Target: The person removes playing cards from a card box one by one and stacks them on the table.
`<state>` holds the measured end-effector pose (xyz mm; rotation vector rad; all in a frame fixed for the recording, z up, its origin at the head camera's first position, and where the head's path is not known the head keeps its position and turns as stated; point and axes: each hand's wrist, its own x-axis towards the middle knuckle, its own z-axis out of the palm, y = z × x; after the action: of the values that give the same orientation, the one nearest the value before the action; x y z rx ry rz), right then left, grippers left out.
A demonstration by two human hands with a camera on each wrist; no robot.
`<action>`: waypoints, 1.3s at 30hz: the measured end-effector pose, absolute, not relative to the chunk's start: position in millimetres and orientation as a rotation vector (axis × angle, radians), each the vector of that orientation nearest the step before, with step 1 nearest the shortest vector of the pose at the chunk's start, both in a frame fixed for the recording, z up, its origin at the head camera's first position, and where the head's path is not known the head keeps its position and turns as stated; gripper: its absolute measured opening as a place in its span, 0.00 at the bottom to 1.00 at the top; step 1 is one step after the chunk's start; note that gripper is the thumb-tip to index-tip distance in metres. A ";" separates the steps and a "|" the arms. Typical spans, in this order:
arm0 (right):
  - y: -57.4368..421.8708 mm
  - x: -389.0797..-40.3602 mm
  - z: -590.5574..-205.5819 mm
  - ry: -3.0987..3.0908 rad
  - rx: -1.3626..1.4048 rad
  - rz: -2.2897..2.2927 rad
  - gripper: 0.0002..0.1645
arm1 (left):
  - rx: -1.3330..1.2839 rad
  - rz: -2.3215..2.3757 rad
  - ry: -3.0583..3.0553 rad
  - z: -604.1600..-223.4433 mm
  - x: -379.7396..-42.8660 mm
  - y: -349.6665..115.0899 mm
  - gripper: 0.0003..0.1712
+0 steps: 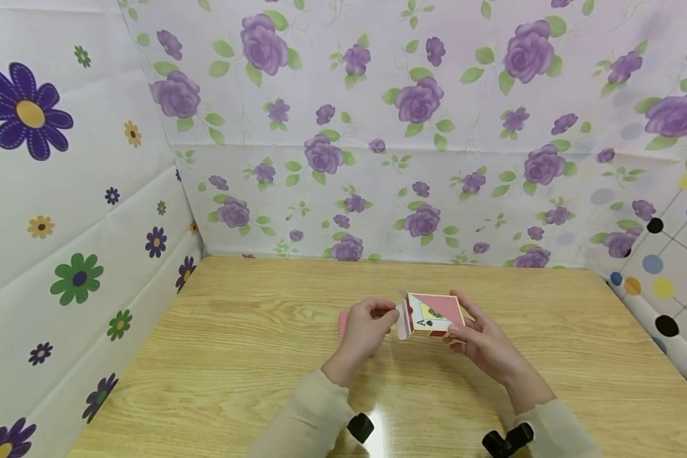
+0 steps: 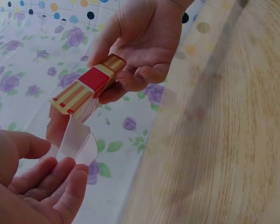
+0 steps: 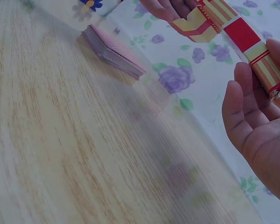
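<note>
A red-and-cream playing card box [image 1: 437, 313] is held above the table, its face showing an ace of spades. My right hand [image 1: 486, 348] grips it by the closed end, thumb on the near side and fingers behind. At the other end the lid flap [image 2: 78, 137] hangs open, and my left hand [image 1: 362, 329] pinches its edge between thumb and fingers. A stack of playing cards [image 3: 113, 52] with red-patterned backs lies on the table, mostly hidden behind the left hand in the head view. What is inside the box is hidden.
The wooden table [image 1: 252, 362] reaches back to a wall covering [image 1: 298, 203] with purple roses. A flower-patterned sheet [image 1: 11, 210] borders the left side, a dotted one [image 1: 681, 267] the right. Black camera mounts [image 1: 360, 427] sit at both wrists.
</note>
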<state>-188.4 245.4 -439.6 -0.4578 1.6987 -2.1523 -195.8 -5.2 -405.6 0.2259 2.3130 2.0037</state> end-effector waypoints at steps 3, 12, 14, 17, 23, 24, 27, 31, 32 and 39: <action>244.3 -188.6 -440.5 1.698 -0.469 -2.153 0.43 | 0.243 2.015 2.306 -405.9 -195.1 -4.3 0.13; 240.3 -189.6 -440.9 1.683 -0.490 -2.164 0.44 | 0.239 2.018 2.279 -410.1 -195.0 -1.0 0.12; 239.4 -189.7 -440.6 1.691 -0.478 -2.159 0.43 | 0.228 2.030 2.267 -410.3 -195.1 0.4 0.12; 238.5 -190.0 -440.4 1.697 -0.450 -2.152 0.44 | 0.192 2.033 2.266 -409.0 -195.4 3.4 0.12; 238.5 -190.7 -441.2 1.692 -0.449 -2.153 0.45 | 0.162 2.048 2.266 -410.0 -197.0 6.7 0.12; 238.4 -190.7 -441.3 1.691 -0.450 -2.155 0.45 | 0.162 2.051 2.267 -410.1 -196.9 7.0 0.13; 238.2 -190.5 -440.9 1.691 -0.444 -2.157 0.45 | 0.165 2.056 2.270 -409.6 -196.2 7.4 0.12; 238.1 -190.3 -440.4 1.701 -0.433 -2.156 0.45 | 0.174 2.057 2.268 -409.0 -195.6 7.2 0.12; 238.1 -190.2 -440.4 1.702 -0.432 -2.155 0.45 | 0.176 2.055 2.267 -408.8 -195.4 7.0 0.12; 238.2 -190.2 -440.7 1.677 -0.456 -2.161 0.45 | 0.178 2.051 2.264 -408.3 -195.1 6.6 0.11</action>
<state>-190.2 238.2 -440.7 -0.4556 1.6773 -2.1614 -195.1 6.6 -408.3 0.1779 2.2639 2.0512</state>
